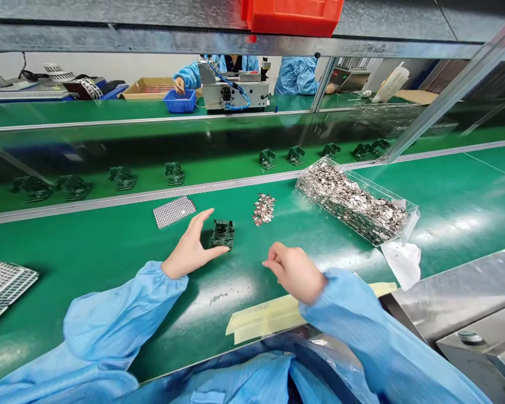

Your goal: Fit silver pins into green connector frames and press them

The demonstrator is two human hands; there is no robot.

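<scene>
On the green table stands a small dark openwork part (223,234), like a frame of black plastic. My left hand (189,247) is spread beside it, the thumb and fingers apart on its left, the thumb tip close to its lower edge. Whether the thumb touches it I cannot tell. To the right, my right hand (292,270) hovers over the table with thumb and fingers pinched together; anything between the fingertips is hidden. Beyond that hand lies a loose pile of small shiny metal pieces (264,209). A white grid plate (174,212) lies past my left hand.
A clear tray (412,216) full of metal pieces sits at right, a white scrap (403,264) by it. Yellow tape (269,318) marks the front edge. More grid plates (6,286) lie left. Dark parts (174,173) line the conveyor behind; co-workers and a machine (235,92) are beyond.
</scene>
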